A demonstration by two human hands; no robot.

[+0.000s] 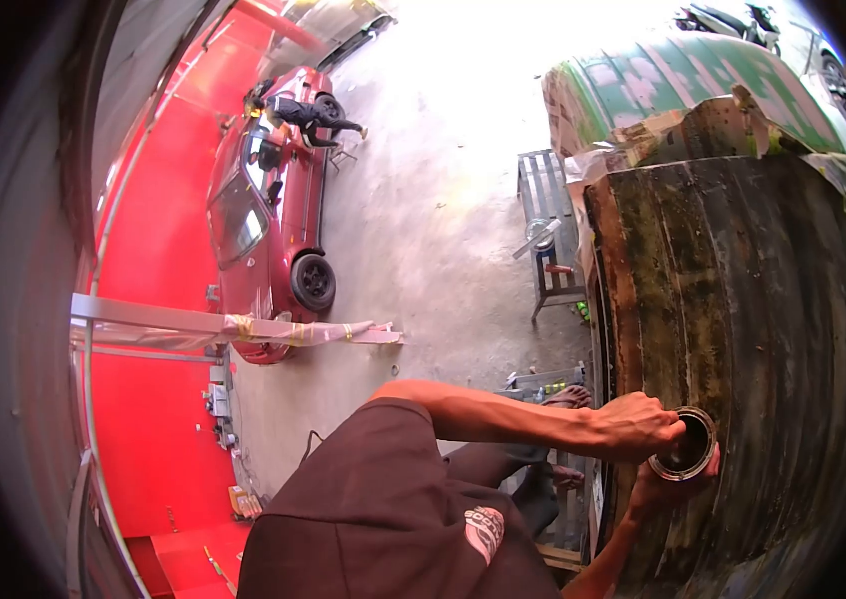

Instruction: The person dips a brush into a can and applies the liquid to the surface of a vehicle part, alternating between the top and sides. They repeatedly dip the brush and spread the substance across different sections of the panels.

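My right hand [658, 491] is wrapped around a round metal can [710, 439] from below and holds it over the dark, worn, streaked panel [773, 329]. The can is open at the top and dark inside. My left hand [635, 427] is closed at the can's rim, with its fingertips at the opening. Whatever those fingers hold is hidden.
A slatted metal stand [548, 190] with a small container lies beyond the panel's edge. A green, patchy vehicle body [683, 85] is at the top right. Across the concrete floor, a person [308, 115] is beside a red car [293, 200]. A wrapped beam [313, 331] juts from the left.
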